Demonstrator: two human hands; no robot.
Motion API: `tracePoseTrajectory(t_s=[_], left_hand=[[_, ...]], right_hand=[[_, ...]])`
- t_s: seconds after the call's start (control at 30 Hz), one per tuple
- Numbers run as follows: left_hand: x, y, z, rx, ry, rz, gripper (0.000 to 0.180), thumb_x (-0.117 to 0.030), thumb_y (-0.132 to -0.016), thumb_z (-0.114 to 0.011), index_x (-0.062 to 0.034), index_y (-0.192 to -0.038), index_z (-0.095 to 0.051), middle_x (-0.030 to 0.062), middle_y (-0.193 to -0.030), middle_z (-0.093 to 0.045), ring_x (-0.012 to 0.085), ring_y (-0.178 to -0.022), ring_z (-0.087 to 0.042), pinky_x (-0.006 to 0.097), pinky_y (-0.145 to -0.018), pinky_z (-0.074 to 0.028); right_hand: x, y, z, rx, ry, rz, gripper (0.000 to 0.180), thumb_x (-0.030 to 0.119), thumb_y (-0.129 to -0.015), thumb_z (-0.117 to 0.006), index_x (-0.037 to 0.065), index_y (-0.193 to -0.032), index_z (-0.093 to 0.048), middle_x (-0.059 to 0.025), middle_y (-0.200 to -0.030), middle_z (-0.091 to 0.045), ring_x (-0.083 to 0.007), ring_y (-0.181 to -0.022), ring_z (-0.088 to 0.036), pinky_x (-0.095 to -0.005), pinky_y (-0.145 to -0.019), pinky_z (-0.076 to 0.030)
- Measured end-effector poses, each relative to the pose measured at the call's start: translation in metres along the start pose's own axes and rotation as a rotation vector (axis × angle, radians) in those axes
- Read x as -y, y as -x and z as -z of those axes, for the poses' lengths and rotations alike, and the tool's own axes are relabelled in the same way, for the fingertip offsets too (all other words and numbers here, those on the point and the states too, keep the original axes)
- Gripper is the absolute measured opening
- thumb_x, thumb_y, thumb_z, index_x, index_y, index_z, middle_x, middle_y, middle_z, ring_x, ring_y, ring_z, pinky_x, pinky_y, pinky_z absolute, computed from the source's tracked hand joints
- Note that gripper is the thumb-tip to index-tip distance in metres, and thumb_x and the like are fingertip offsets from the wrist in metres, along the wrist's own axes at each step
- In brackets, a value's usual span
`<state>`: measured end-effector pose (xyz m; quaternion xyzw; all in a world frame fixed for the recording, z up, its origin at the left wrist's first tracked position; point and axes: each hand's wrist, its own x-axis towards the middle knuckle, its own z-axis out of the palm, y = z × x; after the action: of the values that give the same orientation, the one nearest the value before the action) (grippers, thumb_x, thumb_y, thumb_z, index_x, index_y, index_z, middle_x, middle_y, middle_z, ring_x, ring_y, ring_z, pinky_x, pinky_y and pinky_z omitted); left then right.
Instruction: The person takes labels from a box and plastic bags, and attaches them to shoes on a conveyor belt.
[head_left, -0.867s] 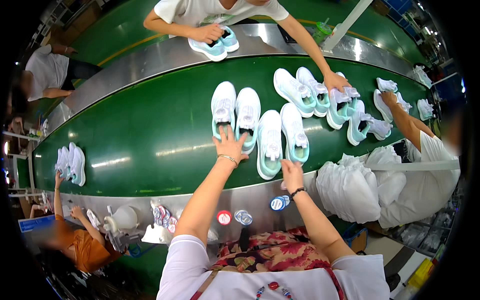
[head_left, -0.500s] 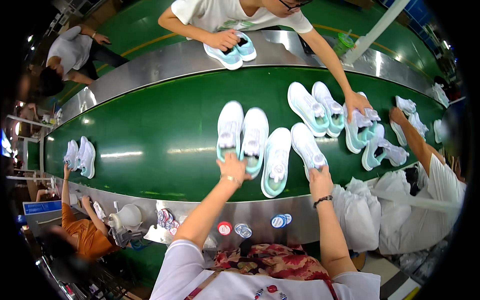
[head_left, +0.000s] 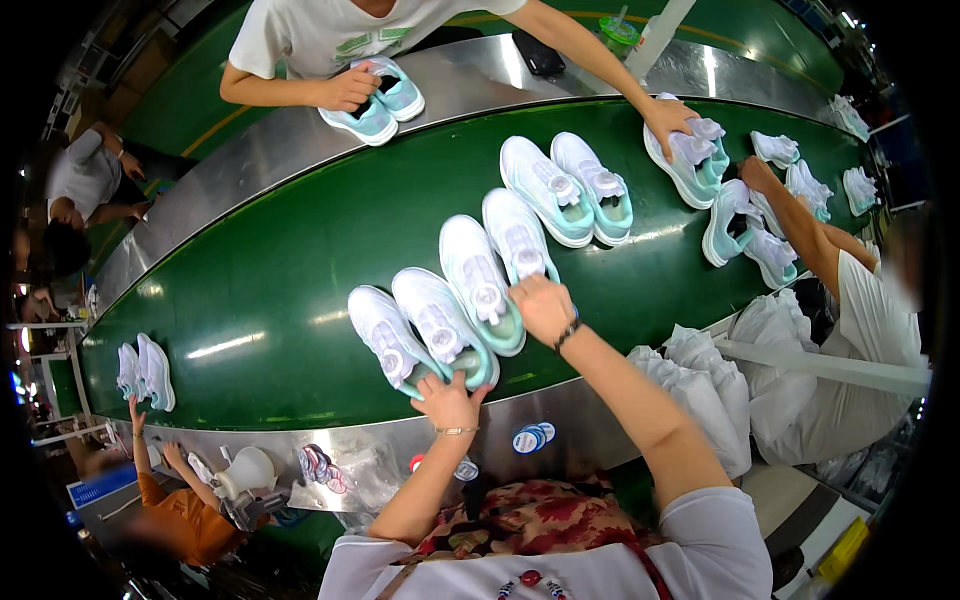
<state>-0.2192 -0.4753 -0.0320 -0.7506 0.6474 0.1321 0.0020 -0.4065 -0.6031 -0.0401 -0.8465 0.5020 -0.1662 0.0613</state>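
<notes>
The green conveyor belt [head_left: 300,250] curves across the whole view between two steel side rails [head_left: 250,160], and on it lie pairs of white sneakers with mint soles. Nearest the person are two pairs side by side at the belt's near edge: the left pair [head_left: 420,335], heels toward the near rail, and the right pair [head_left: 495,265], angled further up the belt. The left hand [head_left: 450,400] grips the heel end of the left pair, fingers curled around the two heels where they meet; the right hand [head_left: 542,305] is closed over the heel of the right pair's outer shoe, thumb and fingers wrapped on it (how firmly cannot be told from above). Further along, a third pair [head_left: 565,188] lies untouched mid-belt, and across the belt another worker's hand [head_left: 668,118] presses on a pair [head_left: 690,155] near the far rail, with the other hand [head_left: 350,90] on a pair [head_left: 375,100] resting on the far steel rail. Smallest are the round stickers [head_left: 530,438] on the near rail. The risk, as I judge it, is that each hand holds by the heels only: a quick pull could split a pair or mix the two adjacent pairs.
</notes>
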Motion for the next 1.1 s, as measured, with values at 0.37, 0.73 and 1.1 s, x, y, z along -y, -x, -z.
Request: tracePoseTrajectory(t_s=[0.37,0.73,1.1], left_hand=[[0.007,-0.071,0.003,-0.080,-0.011,0.010,0.047,-0.050,-0.054,-0.075,-0.0157,-0.086,-0.067,0.0117,-0.094,-0.048,0.0313,-0.094,-0.043,0.052,-0.069,-0.038],[0.004,-0.062,0.009,-0.124,-0.056,-0.241,0.044,-0.046,-0.052,-0.076,-0.0127,-0.079,-0.068,0.0119,-0.088,-0.048,0.0305,-0.092,-0.043,0.052,-0.070,-0.036],[0.023,-0.025,0.010,-0.002,-0.084,-0.324,0.051,-0.029,-0.066,-0.071,-0.0295,-0.115,-0.056,0.0066,-0.092,-0.045,0.0247,-0.090,-0.044,0.052,-0.078,-0.037]], right_hand=[[-0.123,-0.049,0.035,0.002,0.054,-0.601,0.019,0.024,-0.084,-0.049,0.014,-0.083,-0.065,-0.0140,-0.080,-0.062,-0.0345,-0.074,-0.059,-0.0434,-0.065,-0.048],[-0.099,0.020,0.053,0.411,0.211,-0.796,0.025,0.024,-0.081,-0.047,0.010,-0.082,-0.068,-0.0160,-0.082,-0.066,-0.0337,-0.078,-0.064,-0.0437,-0.071,-0.050],[-0.047,0.058,0.122,0.079,0.138,-0.802,0.020,0.019,-0.086,-0.048,0.008,-0.090,-0.064,-0.0164,-0.084,-0.064,-0.0341,-0.077,-0.061,-0.0410,-0.068,-0.049]])
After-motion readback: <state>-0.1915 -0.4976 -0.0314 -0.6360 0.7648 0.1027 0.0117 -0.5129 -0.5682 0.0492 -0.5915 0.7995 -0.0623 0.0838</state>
